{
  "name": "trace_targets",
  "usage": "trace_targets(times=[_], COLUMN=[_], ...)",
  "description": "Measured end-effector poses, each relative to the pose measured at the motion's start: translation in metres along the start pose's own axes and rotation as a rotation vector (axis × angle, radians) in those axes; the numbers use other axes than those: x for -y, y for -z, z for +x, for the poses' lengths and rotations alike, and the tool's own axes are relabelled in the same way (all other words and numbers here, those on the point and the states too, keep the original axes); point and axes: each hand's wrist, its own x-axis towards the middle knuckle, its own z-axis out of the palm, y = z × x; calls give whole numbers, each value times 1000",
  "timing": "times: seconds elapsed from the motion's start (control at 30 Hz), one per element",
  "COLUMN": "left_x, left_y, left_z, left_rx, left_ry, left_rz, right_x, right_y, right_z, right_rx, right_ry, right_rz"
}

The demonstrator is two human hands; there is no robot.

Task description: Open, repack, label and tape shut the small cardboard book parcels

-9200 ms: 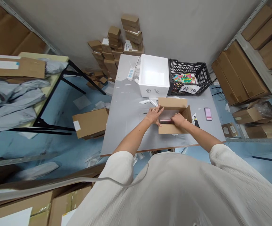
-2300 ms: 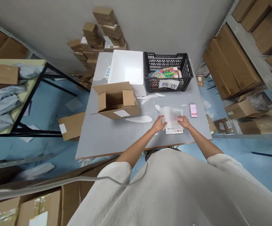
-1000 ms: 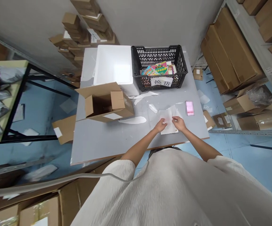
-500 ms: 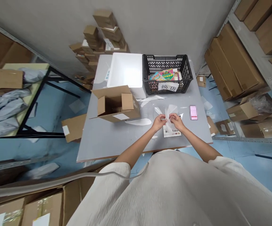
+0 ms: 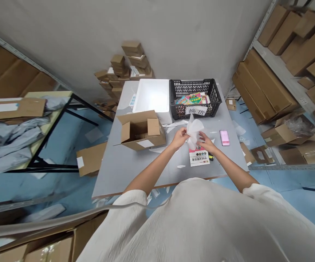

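A crumpled, translucent white wrapping sheet (image 5: 193,133) is bunched up above the table. My left hand (image 5: 180,139) pinches its left side. On the other side, my right hand (image 5: 205,142) has its fingers curled at the sheet's lower right edge. Below both hands lies a book (image 5: 199,158) with a white and red cover; its upper part is partly covered by the sheet and my right hand. Beside the book's right edge a small yellow and black object (image 5: 211,157) shows, partly hidden by my right forearm.
On the grey table (image 5: 135,167) stand an open cardboard box (image 5: 149,140), a white foam box (image 5: 157,117) and a black crate (image 5: 214,103) with books inside. A phone (image 5: 224,138) lies at the right. Paper scraps (image 5: 181,166) are scattered about. Shelves with cartons (image 5: 266,87) flank the right.
The wrapping sheet has been raised off the book and bunched between my hands, uncovering more of the cover. The yellow and black object now shows. The view has tilted up slightly.
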Motion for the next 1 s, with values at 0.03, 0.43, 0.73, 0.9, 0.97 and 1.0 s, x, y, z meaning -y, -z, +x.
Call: trace_targets(times=[0.03,0.43,0.73,0.9,0.97,1.0], left_x=[-3,-8,-14,-17,-15,-15], left_y=[1,9,19,14,10,9], left_z=[0,-5,7,20,20,19], left_rx=[21,-95,-337,-456,-448,-432], left_ry=[6,78,36,-31,-67,-89], left_rz=[-10,138,17,-24,50,105], right_x=[2,44,40,40,43,45], right_y=[-2,-25,-14,-17,-21,-23], right_z=[0,10,16,10,14,17], right_rx=[58,143,-123,48,97,89], right_ry=[11,19,102,-242,-237,-196], right_rz=[20,25,-192,41,187,227])
